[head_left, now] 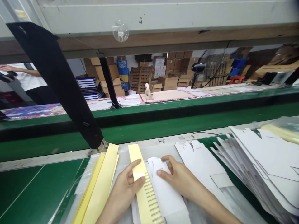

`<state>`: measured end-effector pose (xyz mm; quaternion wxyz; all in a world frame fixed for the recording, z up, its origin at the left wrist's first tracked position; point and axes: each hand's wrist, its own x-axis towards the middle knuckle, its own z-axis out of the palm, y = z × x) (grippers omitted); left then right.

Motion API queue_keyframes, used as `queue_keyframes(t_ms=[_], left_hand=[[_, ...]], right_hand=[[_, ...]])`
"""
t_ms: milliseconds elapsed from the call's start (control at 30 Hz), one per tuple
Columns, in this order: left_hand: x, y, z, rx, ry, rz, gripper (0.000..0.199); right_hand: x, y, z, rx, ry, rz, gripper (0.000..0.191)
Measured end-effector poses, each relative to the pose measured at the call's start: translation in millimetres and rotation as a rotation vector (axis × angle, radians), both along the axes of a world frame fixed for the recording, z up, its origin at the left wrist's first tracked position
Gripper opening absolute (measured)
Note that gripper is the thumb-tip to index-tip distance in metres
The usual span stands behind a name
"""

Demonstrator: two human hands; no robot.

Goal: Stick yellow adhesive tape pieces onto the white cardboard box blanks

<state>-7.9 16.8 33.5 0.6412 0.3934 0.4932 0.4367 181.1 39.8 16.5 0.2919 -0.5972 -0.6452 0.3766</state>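
Observation:
My left hand (pixel 123 188) pinches a yellow strip of stickers (pixel 148 197) between thumb and fingers. Rows of small dark print run along its lower part. Just right of the strip lies a narrow white folded carton (pixel 171 202). Curled around the carton's upper end, my right hand (pixel 181 179) grips it between thumb and forefinger. More yellow strips (pixel 104 180) are stacked to the left of my left hand. A flat white carton blank (pixel 198 160) rests to the right, partly behind my right forearm.
A tall pile of white carton blanks (pixel 268 165) stands at the right. Behind the work surface runs a green conveyor frame (pixel 151 124). A black slanted post (pixel 58 81) rises at the left, under an overhead beam (pixel 163 18). Another person (pixel 32 77) stands far left.

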Motion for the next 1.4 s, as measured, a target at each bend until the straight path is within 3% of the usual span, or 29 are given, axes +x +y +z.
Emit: queue_keyframes(t_ms=[133, 233, 367, 467, 500, 567, 667, 733, 867, 1267, 1400], left_hand=[[1, 0, 5.9, -0.020, -0.032, 0.057, 0.065], [-1, 0, 12.4, 0.027, -0.086, 0.104, 0.064], [-1, -3, 17.9, 0.066, -0.088, 0.137, 0.060], [4, -9, 19.1, 0.069, -0.067, 0.152, 0.058], [6, -10, 19.2, 0.083, -0.063, 0.162, 0.057], [10, -13, 19.0, 0.120, -0.054, 0.178, 0.054], [12, -15, 17.3, 0.176, -0.052, 0.154, 0.051], [12, -15, 14.9, 0.196, -0.053, 0.126, 0.050], [10, -15, 7.7, 0.200, -0.042, 0.083, 0.047], [6, -14, -1.7, 0.344, 0.264, 0.069, 0.039], [5, -14, -1.3, 0.378, 0.300, 0.010, 0.041]], right_hand=[[3, 0, 13.1, -0.045, 0.151, 0.034, 0.032], [34, 9, 35.9, -0.013, 0.214, -0.050, 0.033], [92, 28, 47.2, 0.146, -0.125, -0.357, 0.032], [100, 32, 39.8, 0.248, -0.537, -0.511, 0.036], [93, 30, 38.3, 0.305, -0.573, -0.504, 0.037], [64, 18, 39.5, 0.369, -0.403, -0.345, 0.032], [9, -6, 45.3, 0.215, 0.069, 0.036, 0.023], [-20, -19, 45.2, 0.139, 0.205, 0.138, 0.018], [-40, -27, 35.4, 0.086, 0.273, 0.141, 0.011], [-35, -25, 29.8, 0.120, 0.218, 0.080, 0.006], [-34, -24, 27.1, 0.131, 0.235, 0.115, 0.007]])
